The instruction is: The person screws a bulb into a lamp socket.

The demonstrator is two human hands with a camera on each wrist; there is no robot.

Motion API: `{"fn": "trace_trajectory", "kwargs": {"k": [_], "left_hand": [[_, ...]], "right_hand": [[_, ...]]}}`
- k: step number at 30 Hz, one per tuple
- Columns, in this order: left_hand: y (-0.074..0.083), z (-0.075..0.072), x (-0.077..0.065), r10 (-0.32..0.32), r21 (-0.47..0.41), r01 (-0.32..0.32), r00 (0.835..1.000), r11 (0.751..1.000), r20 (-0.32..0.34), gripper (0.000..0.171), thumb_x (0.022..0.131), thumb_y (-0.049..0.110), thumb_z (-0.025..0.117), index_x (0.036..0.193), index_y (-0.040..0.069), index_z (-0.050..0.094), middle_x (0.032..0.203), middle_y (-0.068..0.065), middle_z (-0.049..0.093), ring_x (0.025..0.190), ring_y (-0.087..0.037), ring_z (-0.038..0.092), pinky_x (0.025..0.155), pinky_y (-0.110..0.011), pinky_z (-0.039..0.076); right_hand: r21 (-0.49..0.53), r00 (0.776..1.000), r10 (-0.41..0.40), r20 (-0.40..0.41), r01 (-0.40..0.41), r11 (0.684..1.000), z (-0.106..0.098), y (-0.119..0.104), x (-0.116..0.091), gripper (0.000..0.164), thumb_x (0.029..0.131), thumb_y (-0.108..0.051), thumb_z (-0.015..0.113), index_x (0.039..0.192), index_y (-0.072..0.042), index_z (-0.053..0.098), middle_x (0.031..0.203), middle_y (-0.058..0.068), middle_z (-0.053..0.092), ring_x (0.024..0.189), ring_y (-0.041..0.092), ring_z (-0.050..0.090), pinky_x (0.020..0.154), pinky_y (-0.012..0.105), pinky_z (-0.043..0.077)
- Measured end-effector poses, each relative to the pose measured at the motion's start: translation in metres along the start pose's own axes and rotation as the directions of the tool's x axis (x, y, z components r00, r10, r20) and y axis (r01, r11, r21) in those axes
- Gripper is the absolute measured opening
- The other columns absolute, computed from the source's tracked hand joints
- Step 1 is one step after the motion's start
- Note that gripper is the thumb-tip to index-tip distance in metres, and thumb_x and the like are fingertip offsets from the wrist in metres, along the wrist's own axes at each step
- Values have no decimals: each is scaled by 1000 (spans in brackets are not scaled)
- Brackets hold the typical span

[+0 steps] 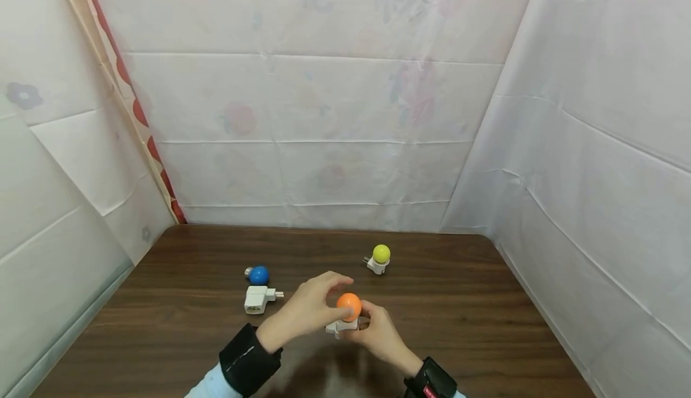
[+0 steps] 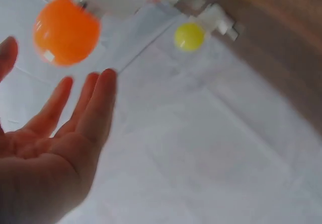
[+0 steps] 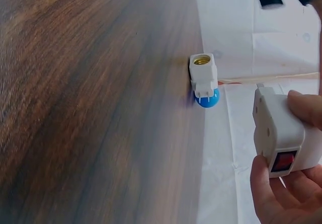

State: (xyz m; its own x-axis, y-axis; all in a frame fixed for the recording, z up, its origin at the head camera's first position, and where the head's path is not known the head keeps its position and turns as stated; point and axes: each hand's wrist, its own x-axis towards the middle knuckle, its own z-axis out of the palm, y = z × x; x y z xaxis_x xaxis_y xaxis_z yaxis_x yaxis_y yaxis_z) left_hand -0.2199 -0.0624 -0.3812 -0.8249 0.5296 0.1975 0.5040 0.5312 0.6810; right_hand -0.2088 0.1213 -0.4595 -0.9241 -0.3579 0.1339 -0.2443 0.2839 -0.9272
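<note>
Right hand (image 1: 380, 332) is pinching the white socket (image 1: 342, 326) steady from below — left hand (image 1: 308, 308), fingers spread loose, is arching over the orange bulb (image 1: 349, 305) seated in it, not clearly gripping

Two bare hands and forearms enter from the bottom centre of the head view. The left hand (image 1: 305, 311) comes out of a pale blue sleeve (image 1: 213, 385), with a wide black band (image 1: 249, 362) around the wrist showing a faint line of pale stitching. The right hand (image 1: 378, 332) has a bulkier black wrist band (image 1: 429, 381) with a small red mark on it, at the bottom edge of the frame. No rings or gloves are visible.
</note>
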Motion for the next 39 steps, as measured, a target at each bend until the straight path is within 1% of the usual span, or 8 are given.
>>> {"fn": "trace_trajectory", "kwargs": {"k": [6,10,13,17,24,29,34,39], "left_hand": [[15,2,7,-6,234,7,1000,972,-4,44,75,36,72,108,8,64,100,-2,62,79,-13,58,64,-24,47],[19,9,8,35,316,-27,999,948,-19,41,71,37,74,99,7,66,87,0,62,65,-6,51,55,-18,40],[20,11,8,48,338,-37,999,940,-25,38,70,34,75,96,7,66,82,1,61,61,-6,49,52,-18,38],[20,11,8,49,337,-39,999,941,-21,35,70,30,75,95,7,66,80,1,60,60,-6,49,51,-17,38],[15,6,9,27,256,-41,998,966,58,35,73,27,74,101,8,65,88,0,63,69,-9,52,58,-20,41],[9,1,10,53,184,-74,992,980,115,35,74,23,74,103,7,64,94,-1,65,73,-8,52,59,-20,42],[6,-3,10,55,127,-78,982,989,178,34,76,21,73,106,10,64,96,3,64,76,-7,51,61,-19,42],[5,-6,11,36,127,-70,968,989,247,37,75,21,74,110,13,63,99,5,63,81,-8,50,66,-19,42]], "right_hand": [[-23,1000,7,-12,-7,1000,1,1,0,42,74,-18,76,111,-8,60,99,7,67,78,5,62,63,21,52],[-63,999,29,-31,-31,998,0,-18,-5,39,73,-15,76,108,-8,61,94,5,66,70,4,56,58,20,47],[-61,999,29,-28,-31,998,0,-18,-5,41,73,-18,77,109,-8,60,99,7,67,77,8,60,63,21,49],[-31,1000,14,-22,-15,999,1,0,-1,45,72,-24,77,111,-8,60,106,10,66,88,10,64,69,22,53],[5,1000,2,-15,-2,1000,1,1,-1,43,73,-20,76,110,-7,59,107,11,65,94,11,63,75,24,54],[13,1000,18,-8,-18,1000,1,1,-2,43,73,-17,76,111,-6,59,109,11,64,95,13,63,76,25,54],[9,1000,26,5,-26,1000,0,-2,-4,42,74,-12,75,112,-3,59,110,14,63,93,20,64,73,25,55],[31,999,34,34,-35,999,-1,-18,-9,41,74,-5,73,111,2,57,110,19,61,92,23,64,72,24,54]]}}
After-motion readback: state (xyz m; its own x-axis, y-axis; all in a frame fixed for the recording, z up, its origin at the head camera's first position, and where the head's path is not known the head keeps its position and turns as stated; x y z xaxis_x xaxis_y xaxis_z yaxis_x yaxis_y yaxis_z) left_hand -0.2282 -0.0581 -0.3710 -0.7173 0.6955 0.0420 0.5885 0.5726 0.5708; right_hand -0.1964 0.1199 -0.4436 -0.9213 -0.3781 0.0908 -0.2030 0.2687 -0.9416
